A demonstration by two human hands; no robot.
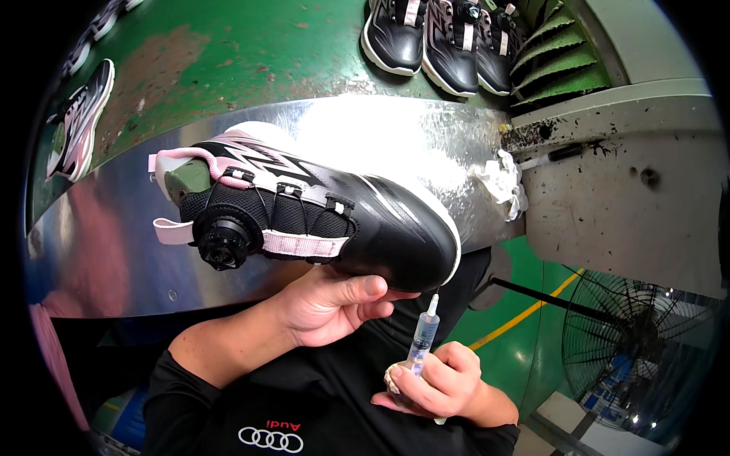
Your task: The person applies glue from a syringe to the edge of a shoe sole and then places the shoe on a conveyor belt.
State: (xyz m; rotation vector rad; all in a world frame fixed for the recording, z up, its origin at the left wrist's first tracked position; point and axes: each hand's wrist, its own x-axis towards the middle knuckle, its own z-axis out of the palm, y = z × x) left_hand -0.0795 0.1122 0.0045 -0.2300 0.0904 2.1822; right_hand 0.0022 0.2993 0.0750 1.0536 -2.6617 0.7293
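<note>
1. Left hand (pixel 331 304): fingers curled up under the sole of a black and pink shoe (pixel 319 216), cupping it from below; the thumb lies along the underside near the toe. The shoe is held on its side, just in front of the curved metal sheet (pixel 426 137), toe pointing right, with a round dial closure (pixel 223 242) facing the camera.
2. Right hand (pixel 437 384): fingers closed around the barrel of a small syringe (pixel 422 342), held upright with its tip just under the toe edge of the shoe; whether the tip touches the sole cannot be told. A scrap of pale cloth (pixel 394 376) is tucked in the same hand.
3. Surroundings: a crumpled white rag (pixel 503 182) lies at the right end of the metal sheet, beside a grimy grey machine housing (pixel 623 205) with a pen-like tool (pixel 551 157) on its ledge.
4. Behind the sheet, on the green worn surface (pixel 228 61), three similar black shoes (pixel 445 38) stand in a row at the top; another shoe (pixel 80 121) lies at the far left.
5. A wire-guarded fan (pixel 646 357) stands lower right, above a green floor with a yellow line (pixel 525 311).
6. Hidden or unclear: the shoes at the top are cut by the frame edge; the shoe's far side and most of its sole are out of sight; the syringe's contents cannot be made out.
</note>
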